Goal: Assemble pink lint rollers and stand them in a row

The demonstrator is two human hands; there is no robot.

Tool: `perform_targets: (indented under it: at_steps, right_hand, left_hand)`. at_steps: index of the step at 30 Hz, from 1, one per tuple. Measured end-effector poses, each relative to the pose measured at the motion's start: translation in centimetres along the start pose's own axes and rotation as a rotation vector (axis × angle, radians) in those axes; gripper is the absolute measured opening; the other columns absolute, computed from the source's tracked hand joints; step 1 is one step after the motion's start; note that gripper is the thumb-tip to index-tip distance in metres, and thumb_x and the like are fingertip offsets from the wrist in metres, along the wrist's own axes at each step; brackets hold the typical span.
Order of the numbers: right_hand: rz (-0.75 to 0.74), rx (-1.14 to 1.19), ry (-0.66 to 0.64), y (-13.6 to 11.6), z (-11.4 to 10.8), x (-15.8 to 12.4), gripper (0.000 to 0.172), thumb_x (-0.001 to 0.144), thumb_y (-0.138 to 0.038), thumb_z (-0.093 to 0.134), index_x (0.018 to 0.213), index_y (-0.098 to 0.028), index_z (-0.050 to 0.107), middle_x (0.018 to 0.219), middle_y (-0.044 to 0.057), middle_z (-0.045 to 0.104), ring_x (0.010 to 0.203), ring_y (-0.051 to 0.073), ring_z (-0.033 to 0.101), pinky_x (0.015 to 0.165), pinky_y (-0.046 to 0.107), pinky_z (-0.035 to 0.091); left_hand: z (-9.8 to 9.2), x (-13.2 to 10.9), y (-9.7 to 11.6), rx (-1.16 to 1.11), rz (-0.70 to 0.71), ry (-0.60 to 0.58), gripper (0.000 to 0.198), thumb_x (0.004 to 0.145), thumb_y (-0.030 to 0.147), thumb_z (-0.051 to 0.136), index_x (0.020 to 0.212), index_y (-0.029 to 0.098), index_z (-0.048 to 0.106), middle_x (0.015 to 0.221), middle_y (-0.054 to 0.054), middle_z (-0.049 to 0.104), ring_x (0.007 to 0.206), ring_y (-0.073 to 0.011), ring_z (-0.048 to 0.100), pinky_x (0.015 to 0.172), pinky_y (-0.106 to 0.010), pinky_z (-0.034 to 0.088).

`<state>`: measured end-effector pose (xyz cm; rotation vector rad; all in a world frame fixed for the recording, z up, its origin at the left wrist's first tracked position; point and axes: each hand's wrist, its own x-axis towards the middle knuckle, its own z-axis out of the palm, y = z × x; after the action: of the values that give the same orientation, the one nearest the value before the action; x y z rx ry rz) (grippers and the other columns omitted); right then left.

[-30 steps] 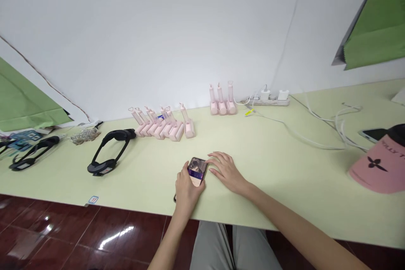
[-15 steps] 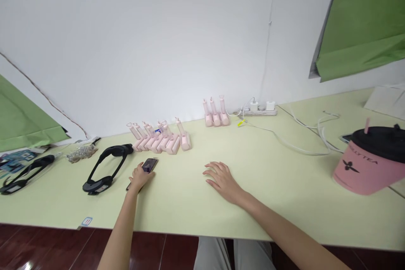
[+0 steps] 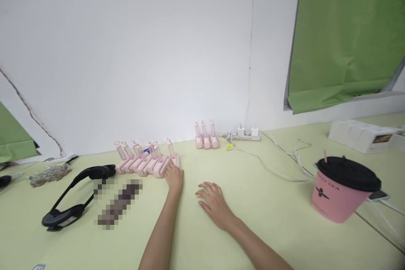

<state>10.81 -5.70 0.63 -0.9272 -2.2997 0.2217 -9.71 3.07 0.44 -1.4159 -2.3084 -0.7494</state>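
My left hand (image 3: 174, 176) reaches forward to the right end of a row of several pink devices (image 3: 144, 161) lying on the pale green table (image 3: 268, 202). Its fingers curl around the last pink device of that row. My right hand (image 3: 212, 201) rests flat on the table with its fingers spread, holding nothing. A pixelated patch where the phone (image 3: 118, 203) lies sits left of my left forearm, apart from both hands.
A black headset (image 3: 76, 196) lies at the left. Three more pink devices (image 3: 206, 137) stand by a power strip (image 3: 246, 135) with white cables (image 3: 284, 164). A pink cup with a black lid (image 3: 340, 187) stands at the right, a white box (image 3: 362, 135) behind it.
My left hand let go of the phone on the table and moved right and forward to the row of pink devices. The view tilted up. My right hand stayed flat.
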Motion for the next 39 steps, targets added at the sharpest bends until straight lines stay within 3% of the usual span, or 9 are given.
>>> perform_targets:
  at_steps: [5, 14, 19, 21, 24, 27, 29, 34, 39]
  right_hand:
    - [-0.007, -0.068, 0.031, 0.4, 0.1, 0.2, 0.024, 0.086, -0.027, 0.04, 0.107, -0.029, 0.051, 0.121, 0.001, 0.048, 0.119, 0.016, 0.035, 0.101, 0.04, 0.024]
    - [-0.078, -0.419, 0.212, 1.8, -0.2, 1.3, 0.042, 0.083, -0.013, 0.039, 0.122, -0.029, 0.044, 0.134, 0.003, 0.04, 0.125, 0.02, 0.028, 0.103, 0.047, 0.011]
    - [0.181, -0.479, 0.132, 4.8, -0.4, 1.0, 0.029, 0.084, -0.025, 0.045, 0.111, -0.02, 0.053, 0.107, 0.01, 0.061, 0.101, 0.024, 0.051, 0.091, 0.044, 0.029]
    - [0.267, -0.446, 0.096, 5.8, -0.5, 0.9, 0.025, 0.084, -0.03, 0.045, 0.104, -0.02, 0.057, 0.094, 0.007, 0.064, 0.087, 0.021, 0.055, 0.077, 0.035, 0.036]
    - [0.298, -0.406, 0.11, 7.1, -1.0, 1.3, 0.025, 0.085, -0.032, 0.044, 0.105, -0.022, 0.055, 0.093, 0.005, 0.064, 0.083, 0.019, 0.056, 0.066, 0.029, 0.036]
    - [0.229, -0.397, 0.102, 8.4, -2.1, 1.7, 0.024, 0.085, -0.032, 0.044, 0.104, -0.023, 0.056, 0.09, 0.004, 0.065, 0.082, 0.017, 0.056, 0.067, 0.027, 0.033]
    - [0.152, -0.387, 0.09, 8.9, -2.8, 1.8, 0.023, 0.085, -0.031, 0.044, 0.104, -0.024, 0.057, 0.089, 0.003, 0.065, 0.081, 0.016, 0.056, 0.069, 0.027, 0.032]
    - [0.076, -0.372, 0.107, 9.1, -3.3, 1.8, 0.025, 0.087, -0.03, 0.041, 0.107, -0.025, 0.056, 0.093, 0.003, 0.065, 0.082, 0.015, 0.054, 0.071, 0.027, 0.03]
    - [0.093, -0.4, 0.092, 9.0, -3.4, 2.0, 0.026, 0.088, -0.029, 0.04, 0.108, -0.025, 0.056, 0.094, 0.003, 0.064, 0.083, 0.015, 0.053, 0.072, 0.028, 0.028]
  left_hand:
    - [0.1, -0.4, -0.1, -0.022, 0.021, 0.001, 0.05, 0.074, 0.018, 0.048, 0.122, 0.01, 0.037, 0.103, -0.015, 0.052, 0.092, -0.0234, 0.054, 0.073, -0.031, 0.039]
    - [-4.1, -6.5, 1.0, -0.026, 0.811, -0.031, 0.047, 0.079, 0.015, 0.046, 0.123, 0.029, 0.04, 0.125, -0.006, 0.046, 0.105, -0.0209, 0.046, 0.078, -0.032, 0.039]
    - [-4.6, -7.6, 1.2, -0.143, 0.956, -0.032, 0.052, 0.08, 0.011, 0.043, 0.127, 0.032, 0.036, 0.126, -0.005, 0.047, 0.109, -0.0208, 0.046, 0.084, -0.033, 0.038]
    - [-4.4, -7.0, 1.7, -0.308, 0.871, -0.09, 0.057, 0.077, 0.007, 0.041, 0.129, 0.03, 0.035, 0.129, -0.006, 0.044, 0.113, -0.0207, 0.043, 0.089, -0.035, 0.036]
    - [-3.8, -5.2, 2.8, -0.69, 0.462, -0.23, 0.056, 0.074, 0.004, 0.038, 0.127, 0.02, 0.037, 0.126, -0.011, 0.045, 0.112, -0.0202, 0.044, 0.09, -0.036, 0.038]
    - [-2.5, -3.2, 4.3, -1.083, -0.007, -0.608, 0.045, 0.074, 0.011, 0.039, 0.119, 0.012, 0.044, 0.106, -0.014, 0.057, 0.091, -0.0184, 0.056, 0.076, -0.033, 0.045]
    - [-1.5, -2.4, 5.4, -1.245, -0.182, -0.789, 0.038, 0.078, 0.022, 0.041, 0.113, 0.012, 0.048, 0.097, -0.012, 0.06, 0.081, -0.0168, 0.058, 0.069, -0.03, 0.046]
    - [0.3, -2.7, 6.8, -1.393, -0.161, -0.771, 0.044, 0.075, 0.051, 0.047, 0.09, 0.011, 0.058, 0.081, -0.006, 0.061, 0.071, -0.0145, 0.055, 0.066, -0.026, 0.044]
    - [-0.8, -2.7, 5.8, -1.417, -0.132, -0.826, 0.055, 0.068, 0.052, 0.057, 0.106, 0.013, 0.056, 0.086, -0.005, 0.063, 0.073, -0.0134, 0.056, 0.065, -0.023, 0.043]
